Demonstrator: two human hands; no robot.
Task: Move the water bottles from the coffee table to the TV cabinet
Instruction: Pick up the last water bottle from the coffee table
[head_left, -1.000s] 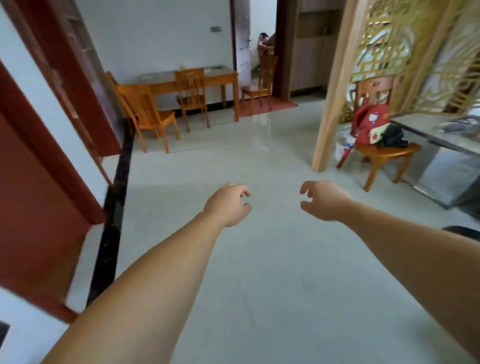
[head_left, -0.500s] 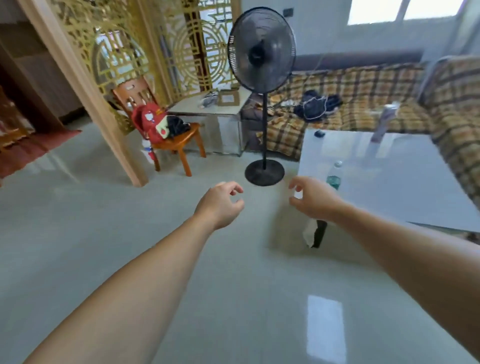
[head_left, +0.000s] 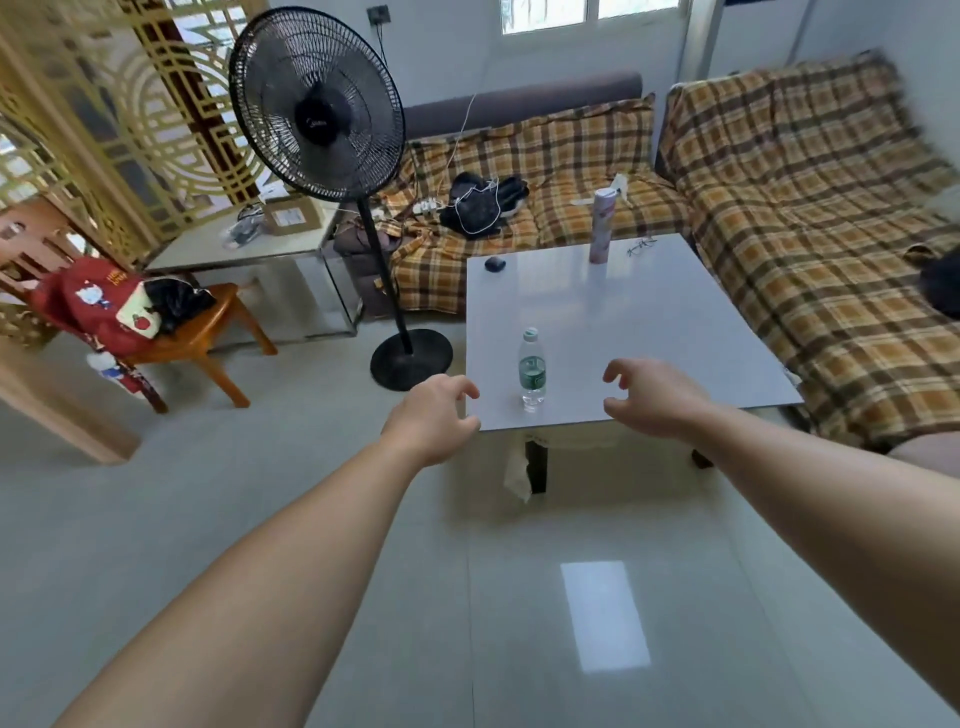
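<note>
One water bottle (head_left: 532, 370) stands upright on the bench (head_left: 649, 322), near its 7 o'clock corner, untouched. The left grip (head_left: 431, 415) at its 9 o'clock and the right grip (head_left: 649, 397) at 3 o'clock are loosely curled and empty. TV cabinet not in view; transfer looks not yet begun.

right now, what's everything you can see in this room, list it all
water bottle: one, clear, green label, table's near edge
coffee table: one, white, before the sofa
tall can: one, pink, table's far edge
small object: one, dark, table's far left
fan: one, black, floor left of table
sofa: one, orange plaid, behind and right of table
chair: one, wooden, far left
bag: one, red, on the chair
left hand: one, empty, left of the bottle
right hand: one, empty, right of the bottle
</note>
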